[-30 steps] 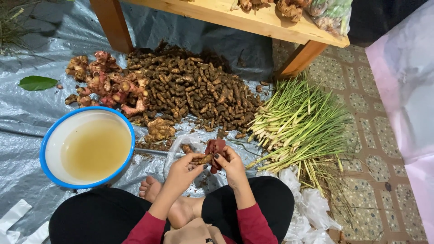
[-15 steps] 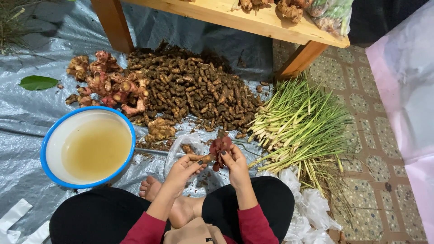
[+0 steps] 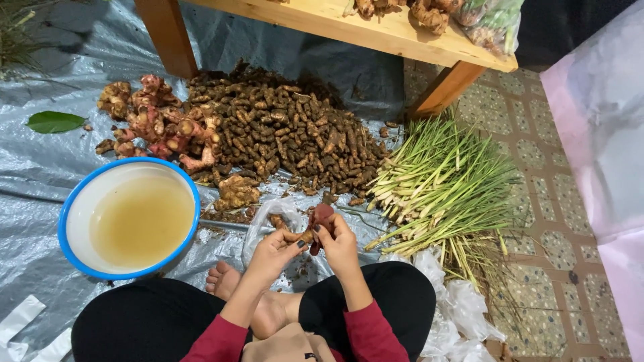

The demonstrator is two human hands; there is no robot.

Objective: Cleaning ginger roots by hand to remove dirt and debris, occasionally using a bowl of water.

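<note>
**A:** So where are we at? Both hands up front over our crossed legs, right?

**B:** Yep. Our right hand (image 3: 341,243) is pinching a reddish root piece (image 3: 319,221), fingers closed round it. Our left hand (image 3: 275,249) nips a small brown bit (image 3: 303,236) touching that root.

**A:** And around us?

**B:** Blue-rimmed basin (image 3: 67,208) of yellowish water on our left, brown root pile (image 3: 295,137) ahead, lemongrass stalks (image 3: 443,184) on our right, all on grey tarp (image 3: 27,174).

A small knobbly root (image 3: 320,221), reddish-brown with a paler tan end, sits just below the middle of the frame. It is held off the ground between the fingers (image 3: 295,243) of both hands, its red part upright, tan end pointing left.
</note>
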